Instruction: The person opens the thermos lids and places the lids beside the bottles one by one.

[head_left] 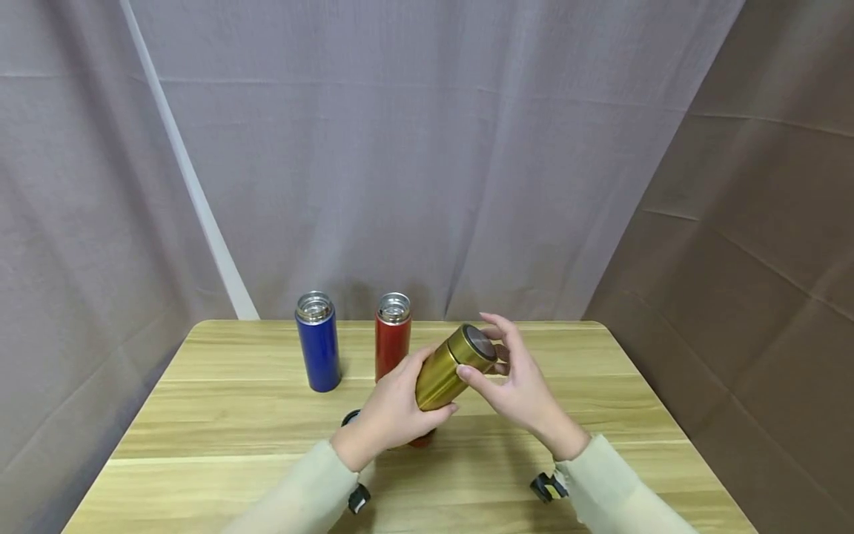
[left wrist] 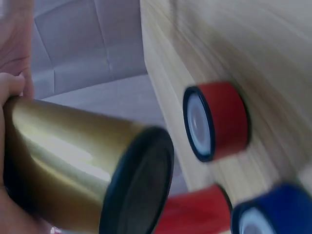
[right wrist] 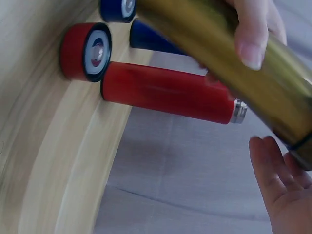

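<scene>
My left hand (head_left: 400, 404) grips a gold vacuum flask (head_left: 437, 378), tilted above the table with its capped top toward the right. Around the flask's gold lid (head_left: 460, 345) my right hand (head_left: 517, 378) has its fingers spread. Its thumb touches the lid near the seam in the head view, while in the right wrist view several fingertips stand beside it. Behind the left hand stands a red flask (head_left: 392, 345) without its lid. Partly hidden under that hand are a red lid (left wrist: 226, 119) and a blue lid (left wrist: 287, 209), both resting on the table.
An uncapped blue flask (head_left: 320, 352) stands upright to the left of the red one. The wooden table (head_left: 220, 415) ends at a grey curtain (head_left: 400, 185) behind, with a brown fabric wall (head_left: 754, 282) on the right.
</scene>
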Demonstrator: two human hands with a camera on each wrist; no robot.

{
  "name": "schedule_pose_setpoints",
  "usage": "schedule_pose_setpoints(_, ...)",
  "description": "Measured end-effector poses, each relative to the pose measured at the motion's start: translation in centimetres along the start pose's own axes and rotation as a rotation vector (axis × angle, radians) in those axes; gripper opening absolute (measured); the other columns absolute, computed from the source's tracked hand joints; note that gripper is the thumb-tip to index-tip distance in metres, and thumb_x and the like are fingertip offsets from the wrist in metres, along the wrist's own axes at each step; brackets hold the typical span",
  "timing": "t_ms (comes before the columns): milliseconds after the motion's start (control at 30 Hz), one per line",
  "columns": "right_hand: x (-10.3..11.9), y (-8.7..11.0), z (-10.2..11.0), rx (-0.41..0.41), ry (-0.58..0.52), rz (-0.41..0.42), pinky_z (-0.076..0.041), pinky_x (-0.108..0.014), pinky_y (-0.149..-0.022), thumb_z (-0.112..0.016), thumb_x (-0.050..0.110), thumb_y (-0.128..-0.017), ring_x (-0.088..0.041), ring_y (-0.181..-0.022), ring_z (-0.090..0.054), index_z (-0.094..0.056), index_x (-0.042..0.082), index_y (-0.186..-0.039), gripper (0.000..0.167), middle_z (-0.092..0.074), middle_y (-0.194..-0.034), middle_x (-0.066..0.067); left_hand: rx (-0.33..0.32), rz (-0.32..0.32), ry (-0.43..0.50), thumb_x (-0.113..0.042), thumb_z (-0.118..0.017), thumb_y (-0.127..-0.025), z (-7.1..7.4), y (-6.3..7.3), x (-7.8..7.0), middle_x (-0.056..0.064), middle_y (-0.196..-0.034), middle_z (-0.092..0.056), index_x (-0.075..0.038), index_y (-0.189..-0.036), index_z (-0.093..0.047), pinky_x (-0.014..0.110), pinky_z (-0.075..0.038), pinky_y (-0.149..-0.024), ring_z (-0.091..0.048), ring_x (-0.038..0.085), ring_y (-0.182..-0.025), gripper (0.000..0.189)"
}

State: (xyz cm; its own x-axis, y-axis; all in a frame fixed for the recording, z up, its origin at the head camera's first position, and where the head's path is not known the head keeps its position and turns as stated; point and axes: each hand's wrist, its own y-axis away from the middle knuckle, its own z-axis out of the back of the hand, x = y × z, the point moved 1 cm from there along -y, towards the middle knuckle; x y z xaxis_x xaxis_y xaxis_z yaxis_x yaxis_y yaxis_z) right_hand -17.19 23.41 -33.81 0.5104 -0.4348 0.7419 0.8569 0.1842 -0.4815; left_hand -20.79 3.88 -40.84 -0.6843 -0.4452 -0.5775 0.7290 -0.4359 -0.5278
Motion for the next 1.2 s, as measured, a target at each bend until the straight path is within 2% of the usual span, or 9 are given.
schedule_pose_setpoints(100,-1.8,0.1,-0.3,0.012,0.03,-0.011,-0.055,-0.035,-0.077,-0.075,0.013,-0.084,-0.021,-0.092,-0.064,-0.035,0.027,-0.146,0.075,-0.053,-0.121,-0.011,-0.025,-0.079,-0.128,-0.047,-0.077,-0.075,0.7,0.2,0.4,-0.005,-0.108,-0.055,-0.016,-0.136,-0.042,0.028,-0.05,-0.071,-0.054,0.008,-0.085,0.076)
schedule_pose_setpoints(167,-2.5,0.2,-0.3,0.016,0.038,-0.043,-0.055,-0.035,-0.073,-0.075,0.019,-0.085,-0.019,-0.089,-0.064,-0.036,0.031,-0.145,0.072,-0.055,-0.12,-0.008,-0.045,-0.123,-0.224,-0.043,-0.078,-0.074,1.0,0.3,0.6,-0.002,-0.108,-0.056,-0.013,-0.134,-0.043,0.031,-0.05,-0.073,-0.054,0.011,-0.086,0.075)
schedule_pose_setpoints(333,-3.2,0.2,-0.7,0.041,0.012,-0.198,-0.056,-0.035,-0.063,-0.069,0.036,-0.089,-0.024,-0.079,-0.065,-0.04,0.027,-0.141,0.059,-0.059,-0.115,-0.01,-0.091,-0.186,-0.478,-0.037,-0.082,-0.068,1.3,0.6,0.7,0.004,-0.109,-0.057,-0.01,-0.133,-0.046,0.037,-0.049,-0.078,-0.057,0.021,-0.089,0.079)
schedule_pose_setpoints(467,-3.5,0.1,-1.0,0.078,-0.065,-0.333,-0.057,-0.038,-0.058,-0.063,0.041,-0.093,-0.028,-0.07,-0.065,-0.044,0.023,-0.139,0.053,-0.057,-0.114,-0.017,-0.119,-0.214,-0.588,-0.036,-0.085,-0.064,1.1,0.7,0.8,0.006,-0.112,-0.058,-0.01,-0.133,-0.048,0.039,-0.048,-0.082,-0.059,0.025,-0.092,0.082)
schedule_pose_setpoints(567,-3.4,0.0,-1.3,0.109,-0.121,-0.385,-0.057,-0.04,-0.057,-0.061,0.039,-0.094,-0.027,-0.068,-0.064,-0.046,0.02,-0.139,0.051,-0.055,-0.114,-0.02,-0.119,-0.207,-0.608,-0.035,-0.084,-0.062,0.9,0.9,1.0,0.006,-0.111,-0.059,-0.009,-0.132,-0.049,0.038,-0.049,-0.08,-0.059,0.025,-0.091,0.083)
schedule_pose_setpoints(667,-2.2,-0.1,-1.4,0.127,-0.139,-0.4,-0.056,-0.044,-0.057,-0.063,0.031,-0.095,-0.031,-0.069,-0.063,-0.048,0.012,-0.137,0.049,-0.055,-0.111,-0.022,-0.076,-0.176,-0.592,-0.036,-0.083,-0.062,0.9,1.1,1.3,0.004,-0.113,-0.059,-0.009,-0.134,-0.048,0.038,-0.049,-0.08,-0.058,0.023,-0.091,0.084)
schedule_pose_setpoints(867,-2.9,0.3,-2.0,0.092,-0.128,-0.371,-0.054,-0.041,-0.051,-0.073,0.03,-0.087,-0.028,-0.062,-0.06,-0.055,0.016,-0.124,0.044,-0.055,-0.097,-0.016,0.014,-0.126,-0.49,-0.04,-0.078,-0.065,1.2,1.3,1.4,-0.002,-0.102,-0.058,-0.011,-0.126,-0.05,0.035,-0.048,-0.074,-0.053,0.016,-0.085,0.074)
schedule_pose_setpoints(1000,-2.7,0.5,-2.1,0.063,-0.123,-0.333,-0.051,-0.035,-0.048,-0.078,0.028,-0.082,-0.022,-0.059,-0.059,-0.058,0.018,-0.115,0.04,-0.052,-0.089,-0.015,0.03,-0.121,-0.438,-0.042,-0.077,-0.064,1.2,1.5,1.3,-0.008,-0.09,-0.057,-0.014,-0.12,-0.051,0.032,-0.046,-0.069,-0.052,0.012,-0.079,0.068)
schedule_pose_setpoints(1200,-2.3,0.5,-2.0,0.049,-0.15,-0.292,-0.047,-0.027,-0.045,-0.077,0.014,-0.082,-0.014,-0.057,-0.056,-0.057,0.01,-0.115,0.038,-0.049,-0.087,-0.013,0.039,-0.129,-0.391,-0.043,-0.08,-0.06,1.6,1.5,1.0,-0.011,-0.085,-0.058,-0.016,-0.117,-0.052,0.032,-0.045,-0.067,-0.05,0.01,-0.073,0.068)
